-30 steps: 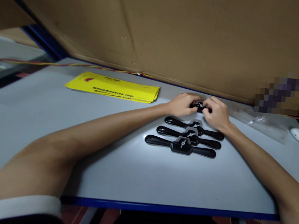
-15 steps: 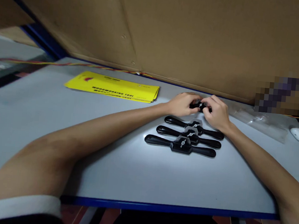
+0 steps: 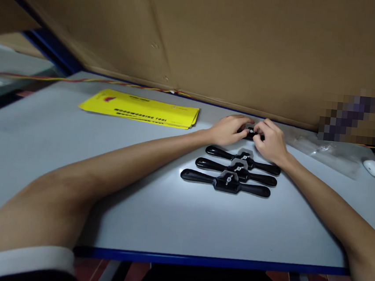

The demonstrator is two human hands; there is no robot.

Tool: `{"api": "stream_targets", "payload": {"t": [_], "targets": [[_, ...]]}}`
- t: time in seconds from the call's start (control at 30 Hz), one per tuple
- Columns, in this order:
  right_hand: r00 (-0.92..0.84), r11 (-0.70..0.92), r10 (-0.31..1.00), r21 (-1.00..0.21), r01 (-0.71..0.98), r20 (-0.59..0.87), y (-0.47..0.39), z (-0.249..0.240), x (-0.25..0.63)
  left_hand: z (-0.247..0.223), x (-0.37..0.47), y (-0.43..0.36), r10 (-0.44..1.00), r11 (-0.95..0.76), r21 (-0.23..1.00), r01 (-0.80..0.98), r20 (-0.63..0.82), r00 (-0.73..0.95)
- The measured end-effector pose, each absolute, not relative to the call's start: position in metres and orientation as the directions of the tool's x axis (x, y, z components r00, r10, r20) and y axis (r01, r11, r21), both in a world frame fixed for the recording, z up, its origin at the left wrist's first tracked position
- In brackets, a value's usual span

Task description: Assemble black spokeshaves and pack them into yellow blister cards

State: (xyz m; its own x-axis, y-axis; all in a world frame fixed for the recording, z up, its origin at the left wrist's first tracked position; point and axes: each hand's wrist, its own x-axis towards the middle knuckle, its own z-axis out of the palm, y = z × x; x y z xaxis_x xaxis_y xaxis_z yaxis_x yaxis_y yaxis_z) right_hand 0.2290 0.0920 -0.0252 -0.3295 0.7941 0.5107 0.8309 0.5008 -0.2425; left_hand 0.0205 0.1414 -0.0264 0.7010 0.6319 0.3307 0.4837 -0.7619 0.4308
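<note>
Both hands are at a black two-handled tool (image 3: pixel 251 132) near the back of the grey table. My left hand (image 3: pixel 231 130) has its fingers closed round the tool's left side, and my right hand (image 3: pixel 270 138) grips its right side. The fingers hide both handles. Nearer to me, three similar black tools lie in a row: the back one (image 3: pixel 217 152), the middle one (image 3: pixel 211 164) and the front one (image 3: pixel 199 176). Each has a grey metal blade plate and a small silver screw at its centre.
Yellow printed cards (image 3: pixel 140 108) lie stacked at the back left. Clear plastic bags (image 3: pixel 325 151) and a white earbud case (image 3: pixel 373 168) are at the right. A twisted cable (image 3: pixel 113 81) runs along the back edge, below a brown board wall (image 3: pixel 233 43).
My left thumb and fingertips have shifted slightly at the held tool's centre, showing a little more of it. The three tools have stayed in place.
</note>
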Motion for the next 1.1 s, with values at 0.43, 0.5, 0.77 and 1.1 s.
{"api": "stream_targets", "payload": {"t": [0.43,0.5,0.77,1.1], "targets": [[-0.319,0.433,0.855,-0.222,0.874,0.410,0.091,-0.023,0.228,-0.024,0.021,0.135,0.608,-0.786,0.375,0.491,0.327,0.723],[-0.361,0.466,0.851,-0.231,0.854,0.381,0.093,-0.022,0.233,-0.022,0.021,0.135,0.616,-0.777,0.389,0.494,0.314,0.722],[-0.493,0.585,0.807,-0.331,0.741,0.325,0.104,-0.018,0.251,-0.017,0.019,0.139,0.655,-0.735,0.448,0.509,0.273,0.705],[-0.604,0.673,0.739,-0.299,0.676,0.299,0.101,-0.011,0.255,-0.019,0.017,0.140,0.650,-0.723,0.509,0.467,0.274,0.708]]}}
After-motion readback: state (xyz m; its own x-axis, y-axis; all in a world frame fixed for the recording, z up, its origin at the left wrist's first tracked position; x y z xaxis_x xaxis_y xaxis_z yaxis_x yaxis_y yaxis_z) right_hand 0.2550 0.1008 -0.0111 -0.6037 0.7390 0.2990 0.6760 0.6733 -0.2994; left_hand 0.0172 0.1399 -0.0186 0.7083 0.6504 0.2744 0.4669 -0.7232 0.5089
